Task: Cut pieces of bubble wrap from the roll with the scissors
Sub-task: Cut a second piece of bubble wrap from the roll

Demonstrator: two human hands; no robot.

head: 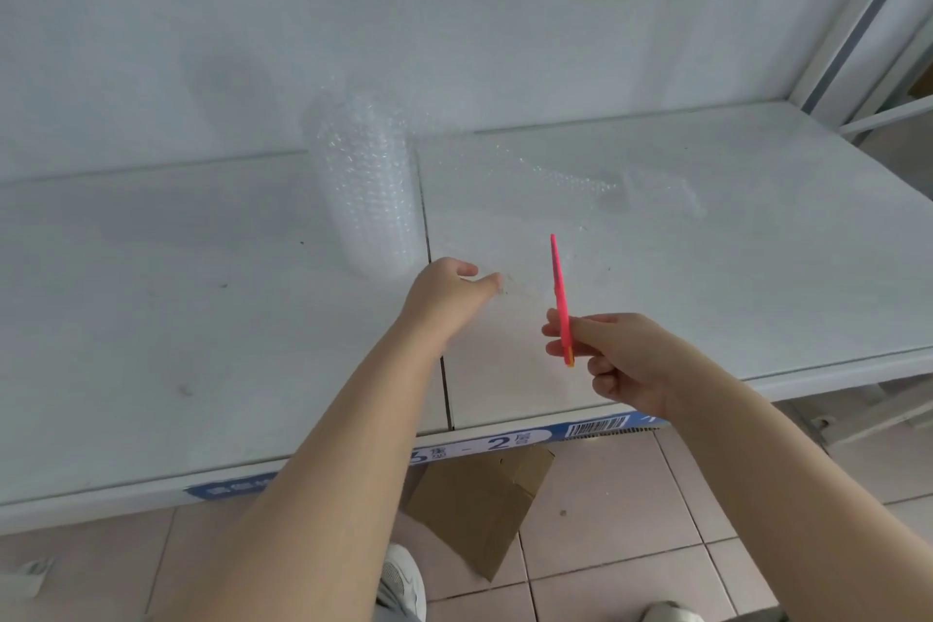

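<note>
"2" on shelf-edge label

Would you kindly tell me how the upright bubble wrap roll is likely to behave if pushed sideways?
The bubble wrap roll stands on end, taller than wide, so it would probably tip. Being clear air-filled film, it is likely light. Once down, its round shape should let it roll.

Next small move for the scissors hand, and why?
Probably open the pink scissors and ease them onto the near edge of the bubble wrap sheet. The left hand pinches that faint sheet beside the upright roll, while the right hand holds the scissors with blades seemingly together, just right of it, not yet cutting.
</note>
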